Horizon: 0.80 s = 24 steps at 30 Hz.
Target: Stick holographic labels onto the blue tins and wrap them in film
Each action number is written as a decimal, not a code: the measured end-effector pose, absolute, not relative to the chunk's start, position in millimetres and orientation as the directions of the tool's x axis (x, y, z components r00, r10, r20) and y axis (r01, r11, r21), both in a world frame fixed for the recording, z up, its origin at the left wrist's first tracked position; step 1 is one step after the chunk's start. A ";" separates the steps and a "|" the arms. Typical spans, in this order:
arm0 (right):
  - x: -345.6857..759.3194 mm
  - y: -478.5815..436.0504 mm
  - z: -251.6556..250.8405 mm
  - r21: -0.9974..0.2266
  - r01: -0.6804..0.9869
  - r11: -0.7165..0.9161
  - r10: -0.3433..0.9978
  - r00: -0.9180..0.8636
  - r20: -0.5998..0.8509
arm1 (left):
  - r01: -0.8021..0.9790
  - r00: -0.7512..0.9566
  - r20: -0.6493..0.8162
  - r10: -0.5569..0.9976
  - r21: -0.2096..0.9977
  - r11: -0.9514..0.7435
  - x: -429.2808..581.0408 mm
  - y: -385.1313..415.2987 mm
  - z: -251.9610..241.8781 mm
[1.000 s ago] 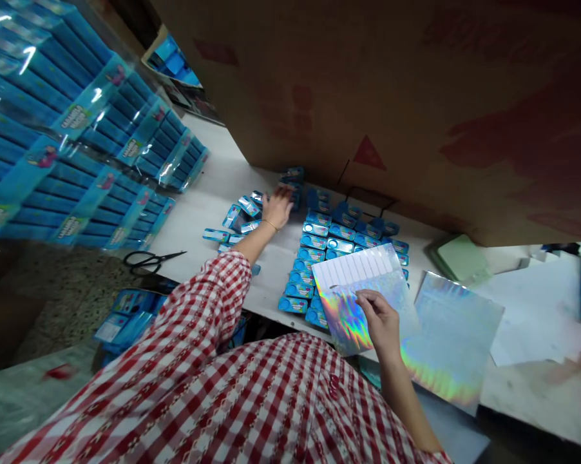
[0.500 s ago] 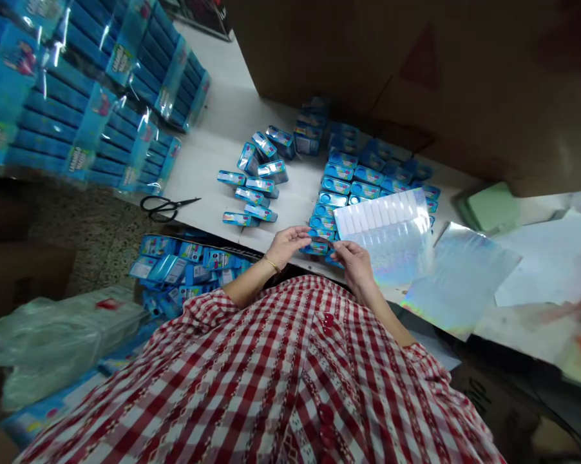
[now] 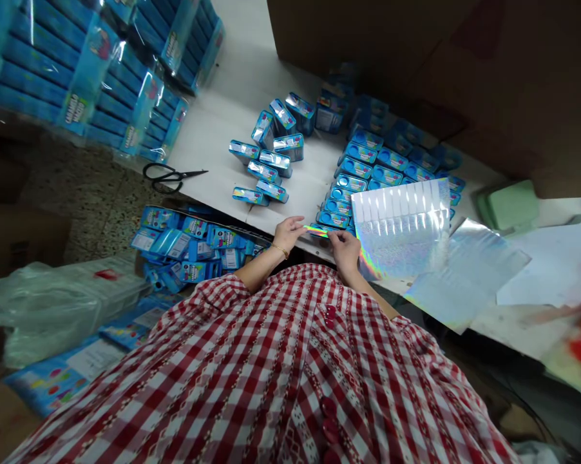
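A narrow shiny rainbow sticker (image 3: 318, 229) stretches between my hands at the table's front edge. My left hand (image 3: 287, 236) pinches its left end, and my right hand (image 3: 344, 250) pinches its right end. Just beyond it stand rows of small blue boxes (image 3: 337, 206), the nearest right behind the sticker. To the right, a sheet of holographic stickers (image 3: 401, 222) lies over part of the rows, with several blank label places along its upper part. A second holographic sheet (image 3: 469, 270) lies beside it.
Scissors (image 3: 172, 177) lie at the table's left edge. Loose blue boxes (image 3: 271, 161) stand left of the rows. Wrapped blue packs (image 3: 102, 84) are stacked far left. Below them is a carton of blue boxes (image 3: 194, 241). A green container (image 3: 507, 205) and a large cardboard box (image 3: 368, 45) stand behind.
The sticker between my hands now catches rainbow light and is more level. My right hand has shifted slightly left and the camera view has moved.
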State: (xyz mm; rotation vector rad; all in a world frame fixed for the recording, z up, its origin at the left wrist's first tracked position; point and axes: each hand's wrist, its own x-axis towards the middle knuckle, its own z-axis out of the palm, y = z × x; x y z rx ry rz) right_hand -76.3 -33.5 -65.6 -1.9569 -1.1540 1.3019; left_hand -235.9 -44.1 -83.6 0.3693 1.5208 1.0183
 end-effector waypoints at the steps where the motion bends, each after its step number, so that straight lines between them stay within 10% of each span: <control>1: -76.0 -33.1 -67.0 -0.778 0.396 -0.488 0.871 0.172 -0.459 | -0.310 -0.250 -0.636 0.730 0.767 0.562 -236.0 -43.9 -85.8; 14: -70.6 -29.7 -56.0 -0.425 0.902 -0.076 0.944 -0.073 -0.322 | -0.162 -0.281 -0.598 0.751 0.801 0.577 -228.8 -45.7 -113.5; 19: -66.9 -38.2 -40.2 -0.240 0.897 0.371 0.809 -0.439 -0.390 | -0.060 -0.282 -0.590 0.757 0.798 0.600 -229.6 -43.2 -115.3; 24: -32.8 -22.2 -37.9 -0.257 0.903 0.346 0.843 -0.419 -0.337 | -0.066 -0.261 -0.693 0.672 0.707 0.704 -225.0 -33.4 -102.2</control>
